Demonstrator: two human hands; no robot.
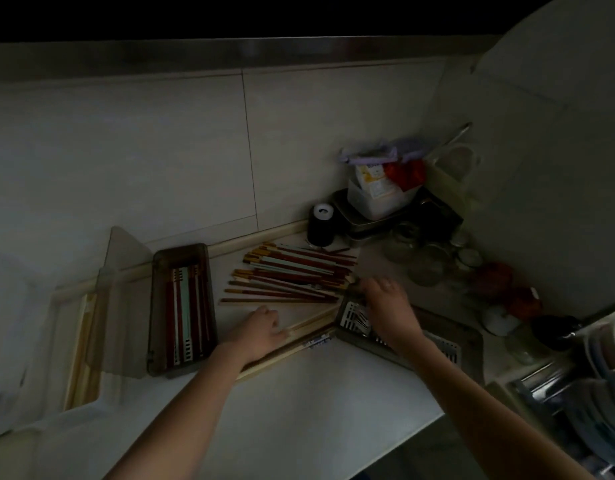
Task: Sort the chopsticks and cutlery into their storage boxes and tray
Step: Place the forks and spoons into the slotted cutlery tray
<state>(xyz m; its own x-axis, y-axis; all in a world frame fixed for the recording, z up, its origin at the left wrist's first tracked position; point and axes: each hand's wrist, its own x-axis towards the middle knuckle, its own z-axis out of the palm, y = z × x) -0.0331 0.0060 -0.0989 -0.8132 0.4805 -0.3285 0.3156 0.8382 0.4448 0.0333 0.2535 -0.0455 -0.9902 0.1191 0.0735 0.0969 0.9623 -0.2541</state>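
A loose pile of red-brown and pale green chopsticks (pixel 292 275) lies fanned on the white counter. Left of it stands a dark open storage box (pixel 181 310) with several chopsticks laid lengthwise inside. My left hand (pixel 259 332) rests on a bundle of light wooden chopsticks (pixel 307 332) lying diagonally on the counter. My right hand (pixel 385 303) reaches over a grey slotted cutlery tray (pixel 434 344) at the pile's right end, fingers bent down. Whether it grips anything is hidden by the hand itself.
A clear-lidded box (pixel 84 344) with pale wooden sticks sits far left. A black cylinder (pixel 320 225), stacked containers (pixel 382 199) and glass jars (pixel 427 265) crowd the back right corner. A dish rack (pixel 590 386) is at the right edge. The scene is dim.
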